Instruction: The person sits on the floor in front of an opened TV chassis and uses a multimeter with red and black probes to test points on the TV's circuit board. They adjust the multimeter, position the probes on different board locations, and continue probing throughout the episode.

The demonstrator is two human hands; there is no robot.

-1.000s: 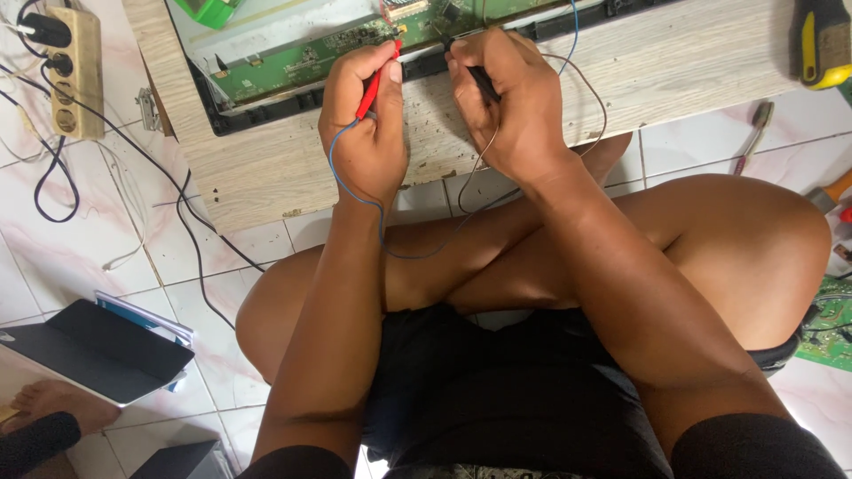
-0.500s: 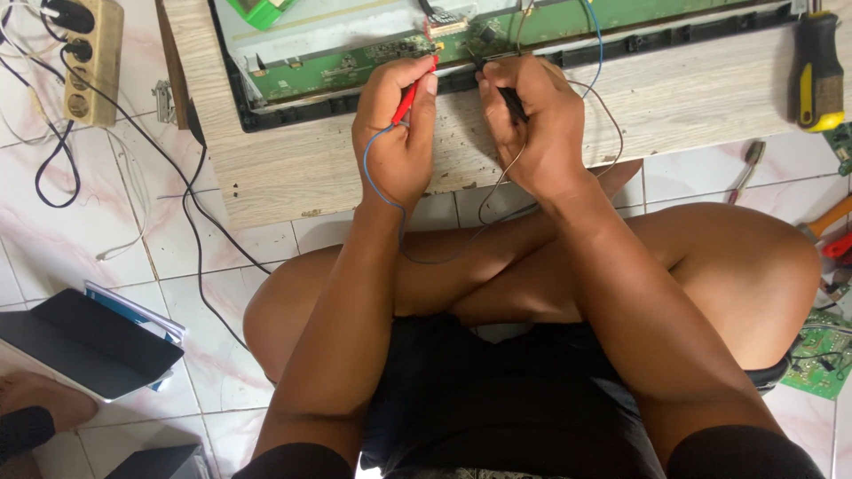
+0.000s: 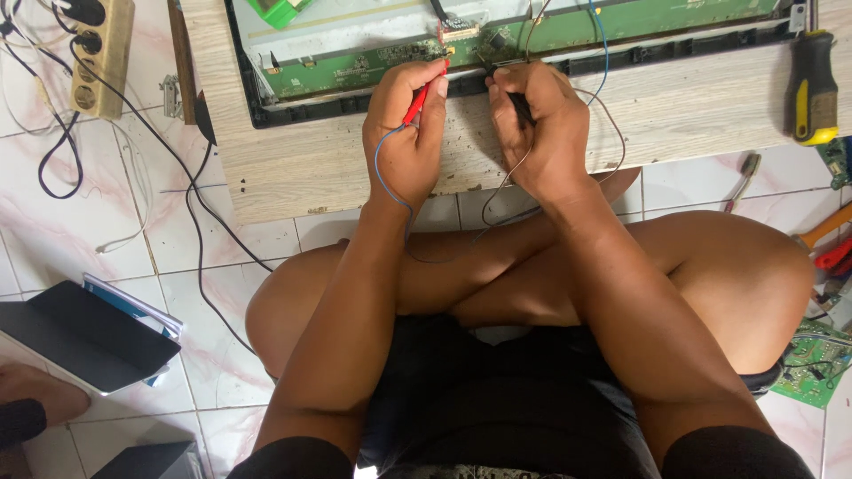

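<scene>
a low wooden table (image 3: 355, 168) stands over the crossed legs, so the opened screen panel (image 3: 373, 27) lies within reach, its green circuit board (image 3: 355, 66) bare along the near edge. the left hand (image 3: 404, 133) pinches a red probe (image 3: 417, 98), tip on the board; the right hand (image 3: 541, 124) grips a black probe (image 3: 519, 106) beside it. both rest on the table for steadiness.

A beige power strip (image 3: 99, 55) with black plugs lies on the white tiled floor (image 3: 80, 231) at upper left. A screwdriver (image 3: 812, 84) with a black and yellow handle rests on the wooden table (image 3: 293, 173) at upper right. A dark folded case (image 3: 80, 335) lies on the floor at lower left.
</scene>
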